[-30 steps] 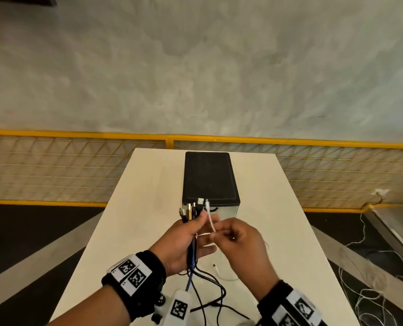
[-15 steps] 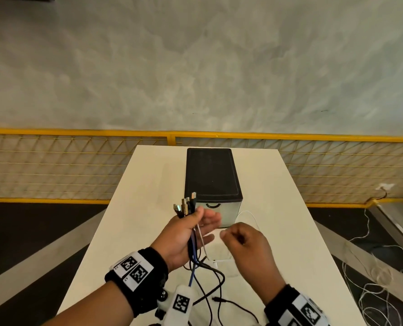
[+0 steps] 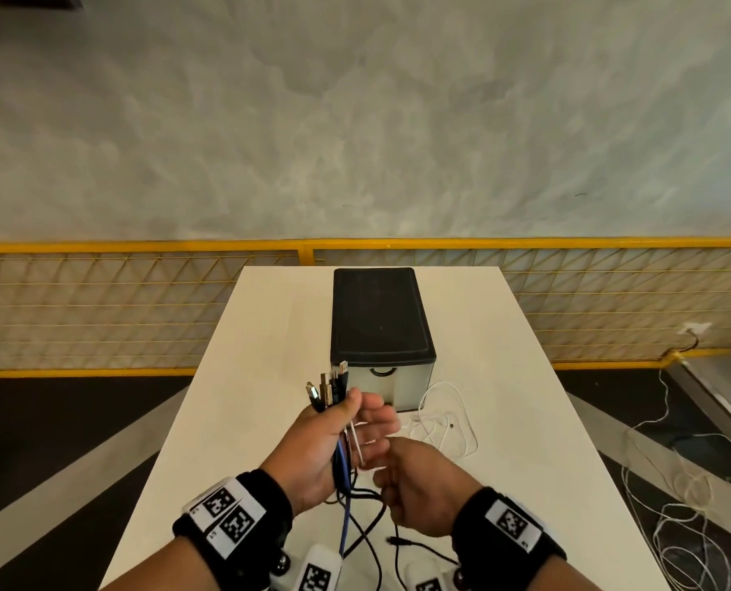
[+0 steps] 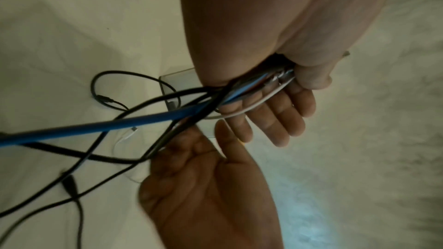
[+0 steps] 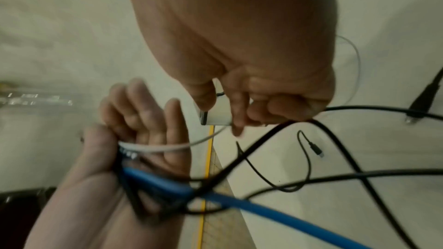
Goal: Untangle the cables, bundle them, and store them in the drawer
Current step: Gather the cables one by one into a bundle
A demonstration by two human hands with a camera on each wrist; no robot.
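My left hand (image 3: 333,445) clamps the cable ends (image 3: 327,388) by thumb just in front of the drawer unit (image 3: 380,334), fingers straightened. The white cable (image 3: 357,445), which my right hand (image 3: 414,484) was feeding up a second ago, now lies in that bunch. The right hand has dropped lower, fingers curled near the black cables (image 3: 368,518); whether it grips one, I cannot tell. The drawer looks closed.

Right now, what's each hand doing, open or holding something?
Left hand: thumb pins the cables against the palm, fingers straight.
Right hand: fingers curled at the white cable; grip cannot be told.
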